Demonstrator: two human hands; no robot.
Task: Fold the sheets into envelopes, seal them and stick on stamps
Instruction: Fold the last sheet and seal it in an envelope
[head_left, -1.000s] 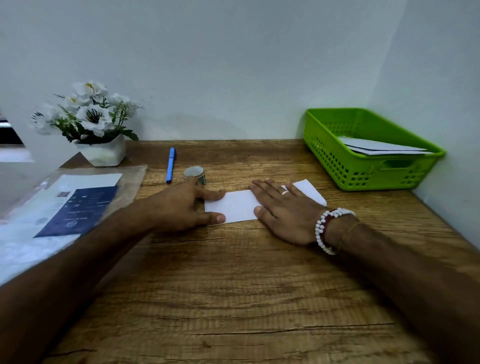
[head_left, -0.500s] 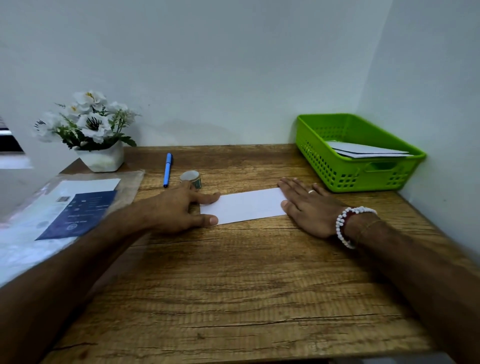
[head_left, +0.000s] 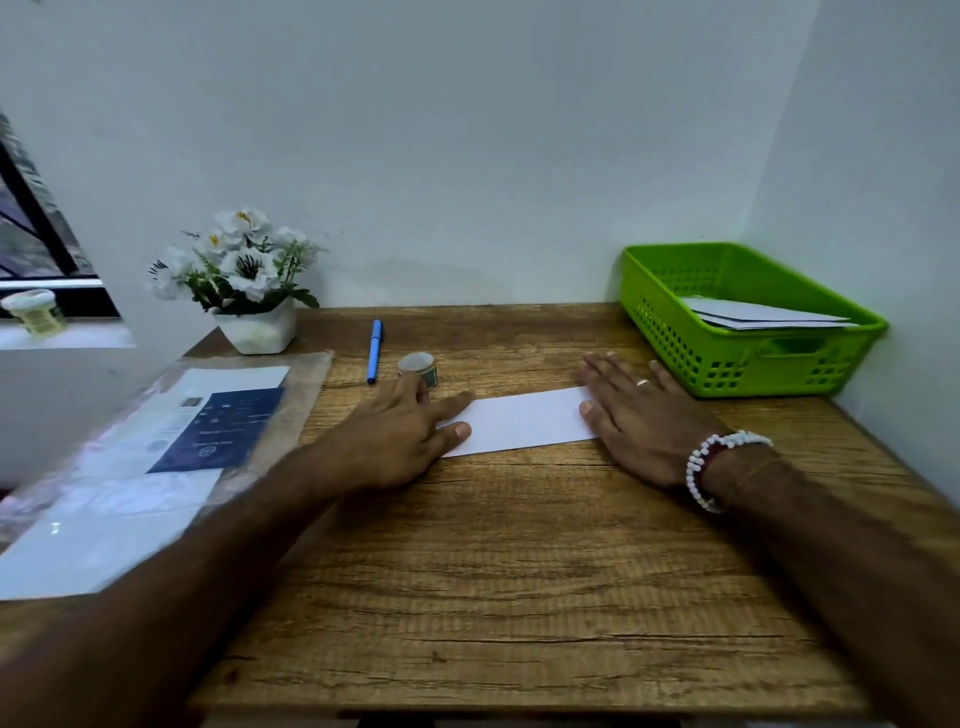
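A folded white sheet (head_left: 524, 422) lies flat on the wooden table (head_left: 519, 571), long side left to right. My left hand (head_left: 395, 436) rests on its left end, with index finger and thumb straight on the paper. My right hand (head_left: 639, 421) lies flat, palm down, over the sheet's right end, fingers spread and straight. A small roll of stamps (head_left: 418, 367) stands just behind my left hand. Finished white envelopes (head_left: 753, 316) lie inside the green basket (head_left: 670, 322) at the right.
A blue pen (head_left: 375, 350) lies behind the roll. A white pot of flowers (head_left: 244, 291) stands at the back left. A clear plastic pack of paper with a dark blue label (head_left: 156, 452) covers the table's left side. Walls close in behind and at the right.
My right hand has slid rightwards along the sheet to its right end, uncovering the middle. My left hand stays on the left end. The view has tilted up a little.
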